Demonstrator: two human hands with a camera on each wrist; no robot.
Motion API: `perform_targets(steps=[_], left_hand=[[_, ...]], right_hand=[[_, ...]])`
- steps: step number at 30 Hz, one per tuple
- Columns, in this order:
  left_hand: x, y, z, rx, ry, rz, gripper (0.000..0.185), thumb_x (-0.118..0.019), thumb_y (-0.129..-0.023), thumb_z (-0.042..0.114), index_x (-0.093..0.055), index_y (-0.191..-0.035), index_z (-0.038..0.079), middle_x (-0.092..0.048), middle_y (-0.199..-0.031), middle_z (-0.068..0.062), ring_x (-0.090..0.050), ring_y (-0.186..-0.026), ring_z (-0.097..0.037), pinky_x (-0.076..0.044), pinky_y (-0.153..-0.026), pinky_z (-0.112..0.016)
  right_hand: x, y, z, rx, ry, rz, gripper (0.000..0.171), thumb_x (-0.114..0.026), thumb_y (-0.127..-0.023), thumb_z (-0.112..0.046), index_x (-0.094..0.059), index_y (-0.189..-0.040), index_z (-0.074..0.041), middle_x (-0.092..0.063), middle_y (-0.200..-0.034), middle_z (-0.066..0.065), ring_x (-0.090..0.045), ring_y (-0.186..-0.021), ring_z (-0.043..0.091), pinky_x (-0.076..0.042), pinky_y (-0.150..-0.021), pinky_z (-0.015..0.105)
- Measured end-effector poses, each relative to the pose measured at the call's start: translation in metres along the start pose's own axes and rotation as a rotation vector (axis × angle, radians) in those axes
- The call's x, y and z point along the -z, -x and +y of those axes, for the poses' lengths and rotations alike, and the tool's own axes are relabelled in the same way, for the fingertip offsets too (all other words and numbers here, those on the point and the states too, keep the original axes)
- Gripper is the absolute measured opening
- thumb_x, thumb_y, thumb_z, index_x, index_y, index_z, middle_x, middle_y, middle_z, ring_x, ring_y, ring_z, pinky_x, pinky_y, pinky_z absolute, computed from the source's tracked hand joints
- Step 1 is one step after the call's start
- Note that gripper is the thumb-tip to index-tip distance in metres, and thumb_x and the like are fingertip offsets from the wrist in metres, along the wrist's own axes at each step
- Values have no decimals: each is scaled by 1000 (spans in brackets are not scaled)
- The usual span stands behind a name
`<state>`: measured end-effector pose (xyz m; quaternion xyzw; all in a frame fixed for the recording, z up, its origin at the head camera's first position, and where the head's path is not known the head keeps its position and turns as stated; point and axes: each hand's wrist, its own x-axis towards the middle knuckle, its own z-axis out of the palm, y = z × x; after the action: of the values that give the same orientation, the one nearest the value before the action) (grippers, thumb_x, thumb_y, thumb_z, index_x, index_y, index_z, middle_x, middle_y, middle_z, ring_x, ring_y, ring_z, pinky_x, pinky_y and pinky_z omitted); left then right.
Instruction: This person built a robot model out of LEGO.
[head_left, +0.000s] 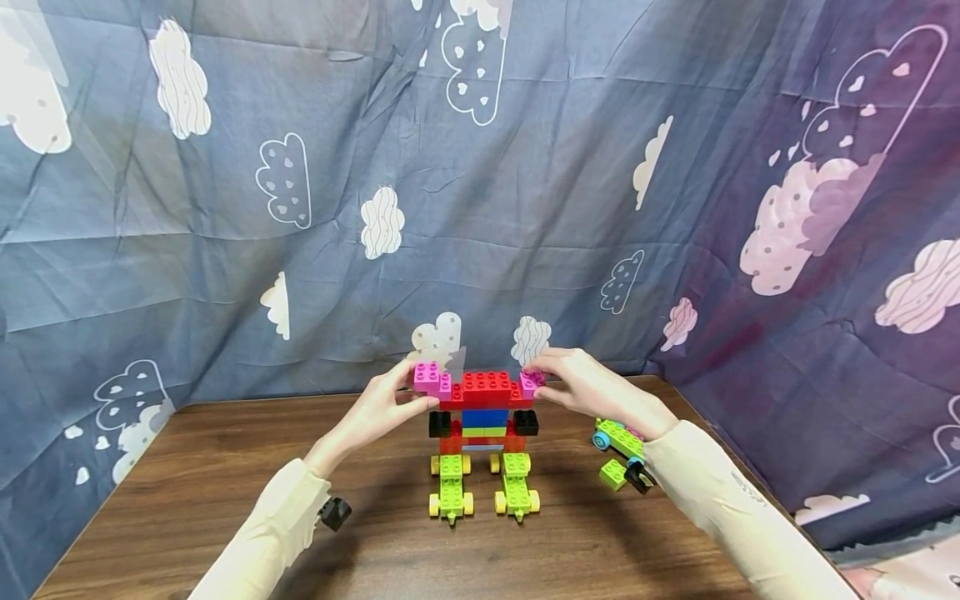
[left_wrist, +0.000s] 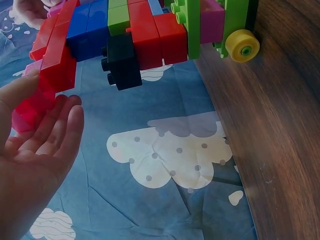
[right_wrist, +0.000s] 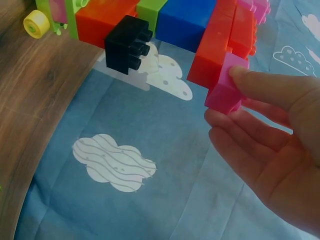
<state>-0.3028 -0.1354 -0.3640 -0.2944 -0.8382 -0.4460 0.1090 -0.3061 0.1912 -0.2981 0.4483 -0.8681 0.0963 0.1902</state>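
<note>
A brick figure (head_left: 483, 421) stands upright on the wooden table (head_left: 225, 500): a red top bar, a blue and green middle, black bricks (head_left: 440, 423) at the sides, and two lime wheeled feet (head_left: 450, 492). My left hand (head_left: 415, 387) holds the pink brick (head_left: 431, 377) at the bar's left end, thumb in front and fingers behind. My right hand (head_left: 542, 382) pinches the pink brick (head_left: 530, 382) at the right end. The right wrist view shows the thumb on that pink brick (right_wrist: 225, 95) and fingers beneath it. In the left wrist view my left hand (left_wrist: 45, 100) has its thumb against the pink brick (left_wrist: 25, 112).
Loose pieces lie right of the figure: a green wheeled piece (head_left: 617, 437), a lime brick (head_left: 612, 473) and a black brick (head_left: 640, 477). Another black brick (head_left: 335, 512) lies by my left sleeve. Cloud-print cloth (head_left: 480, 208) hangs close behind and to both sides of the table.
</note>
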Motion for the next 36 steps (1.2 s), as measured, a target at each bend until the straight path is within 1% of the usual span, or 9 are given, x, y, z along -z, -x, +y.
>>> perform_targets(steps=[4, 7, 8, 11, 15, 22, 25, 30, 36], left_hand=[[0, 0, -1, 9, 8, -6, 56, -75, -89, 26, -49, -137, 15, -68, -118, -8, -68, -104, -22, -58, -89, -40], [1, 0, -1, 25, 14, -15, 56, -74, -89, 26, -48, -138, 18, -67, -120, -7, -67, -104, -22, -58, -90, -37], [1, 0, -1, 30, 18, -18, 56, -74, -89, 25, -48, -138, 18, -66, -120, -7, -67, -105, -22, -58, -91, -39], [1, 0, 0, 25, 20, -16, 56, -74, -89, 25, -48, -139, 19, -66, -121, -6, -67, -104, -21, -58, -91, -40], [0, -1, -1, 1, 7, -8, 54, -75, -89, 24, -50, -136, 15, -67, -117, -8, -68, -101, -21, -58, -89, -43], [0, -1, -1, -1, 15, -2, 51, -75, -89, 24, -52, -132, 13, -68, -115, -10, -70, -101, -24, -57, -90, -46], [0, -1, -1, -8, 16, 3, 51, -75, -89, 24, -51, -133, 13, -68, -115, -10, -70, -101, -24, -57, -90, -47], [0, 1, 0, -14, 12, 10, 54, -75, -88, 24, -50, -135, 14, -68, -115, -10, -70, -102, -24, -56, -90, -51], [-1, 1, -1, -11, 3, 4, 52, -74, -89, 25, -50, -133, 12, -68, -115, -10, -70, -100, -23, -58, -89, -46]], right_hand=[[0, 2, 0, -39, -26, -21, 29, -76, -87, -15, -70, -113, -5, -71, -101, 3, -66, -90, 14, -57, -83, 34], [1, 4, 1, -54, -50, -12, 32, -75, -87, -18, -70, -116, -5, -72, -104, 4, -68, -93, 16, -57, -86, 36], [2, 5, 2, -60, -54, -4, 32, -76, -87, -19, -70, -116, -5, -72, -105, 4, -68, -94, 17, -58, -86, 37], [4, 9, 6, -81, -66, 29, 31, -75, -88, -21, -71, -115, -5, -72, -107, 6, -70, -94, 18, -58, -85, 37], [9, 18, 12, -122, -60, 64, 28, -75, -88, -20, -71, -112, -7, -72, -106, 5, -69, -92, 18, -58, -83, 37], [9, 42, 37, -167, -33, 77, 23, -75, -87, -17, -73, -108, -6, -74, -99, 4, -69, -87, 17, -58, -79, 36], [6, 56, 52, -196, -29, 57, 19, -75, -87, -15, -73, -105, -6, -74, -96, 4, -68, -84, 17, -57, -76, 35], [-2, 83, 77, -267, -56, -18, 16, -75, -87, -13, -73, -99, -4, -75, -93, 6, -70, -81, 16, -58, -74, 34], [-15, 114, 102, -423, -103, -131, 21, -72, -88, -16, -73, -102, 0, -75, -95, 10, -68, -79, 13, -57, -72, 33]])
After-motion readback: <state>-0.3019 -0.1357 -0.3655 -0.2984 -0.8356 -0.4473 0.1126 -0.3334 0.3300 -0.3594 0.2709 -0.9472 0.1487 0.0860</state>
